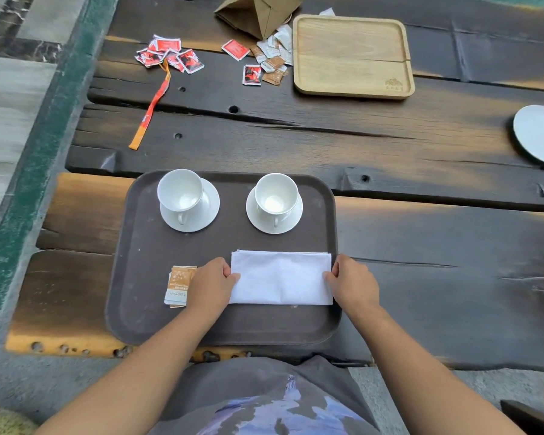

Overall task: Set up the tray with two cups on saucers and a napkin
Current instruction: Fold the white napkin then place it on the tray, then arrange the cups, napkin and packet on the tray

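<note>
On the tray — left hand and right hand grip the napkin.

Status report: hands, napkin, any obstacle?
Left hand, right hand pinch napkin ends. Napkin flat on tray; two cups on saucers. Packets beside left hand.

A dark brown rectangular tray carries two empty white cups, upright. The left cup sits on the left saucer, the right cup on the right saucer. A folded white napkin lies flat nearer, right of centre.
</note>
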